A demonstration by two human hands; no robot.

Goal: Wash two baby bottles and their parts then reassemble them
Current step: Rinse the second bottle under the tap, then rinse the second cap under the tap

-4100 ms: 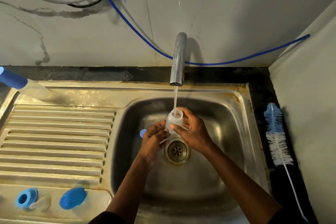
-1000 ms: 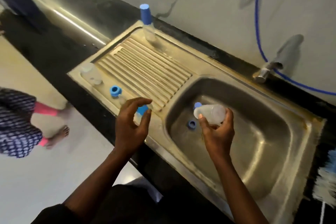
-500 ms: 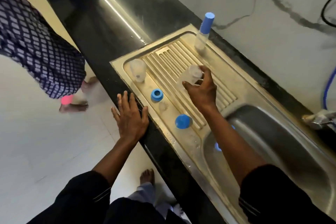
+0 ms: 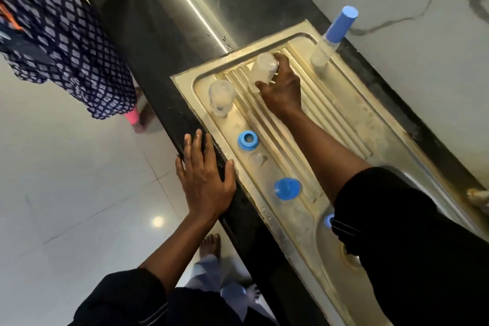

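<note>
Under my right fingers (image 4: 280,58), which curl round its side, the clear bottle (image 4: 262,71) leans base-up over the ridges of the drainboard (image 4: 344,119). From this head view I cannot tell whether its mouth has touched down. Just left of the fingers the other bottle (image 4: 221,98) stands inverted. It is close enough that a careless release could knock it, and the ridges could tip whichever one lands unevenly. Wet plastic may also slip in my grip.

Nearer me than the fingers, the blue ring (image 4: 248,140), a clear teat (image 4: 258,159) and the blue cap (image 4: 287,188) lie in a row on the flat strip by the drainboard's outer rim. My forearm, drawing back, could sweep them toward the floor.

My left fingers (image 4: 198,148) lie flat and spread on the black table (image 4: 164,34) edge, holding nothing. Right of the fingers the ridges run free up to the blue-capped bottle (image 4: 330,40) by the wall.
</note>
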